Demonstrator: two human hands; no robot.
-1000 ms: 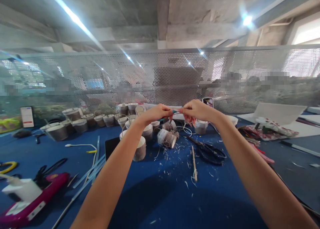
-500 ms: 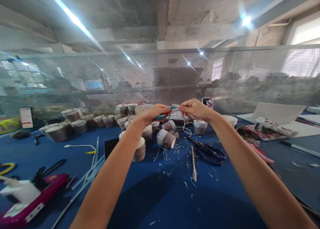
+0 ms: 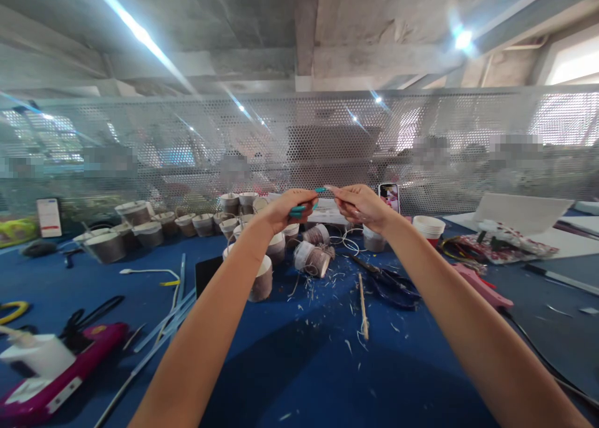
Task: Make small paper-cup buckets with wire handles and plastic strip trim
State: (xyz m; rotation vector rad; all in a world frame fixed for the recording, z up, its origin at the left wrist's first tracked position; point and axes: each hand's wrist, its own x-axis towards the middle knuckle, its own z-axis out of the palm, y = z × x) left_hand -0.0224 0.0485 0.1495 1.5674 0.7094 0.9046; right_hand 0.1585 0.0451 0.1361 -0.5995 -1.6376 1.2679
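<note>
Blue table (image 3: 299, 365). Above the twine spool (image 3: 312, 258): left hand (image 3: 285, 208) closed around the teal-handled tool (image 3: 298, 211). Right hand (image 3: 362, 204) fingers pinched shut at the tool's tip; pinched item too small to tell.

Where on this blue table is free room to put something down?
Widest bare patch: the blue cloth nearest you, this side of the wooden stick and scissors. A smaller one: left of the white cable, before the cup row. Crowded: twine spools and cups below the left hand.
</note>
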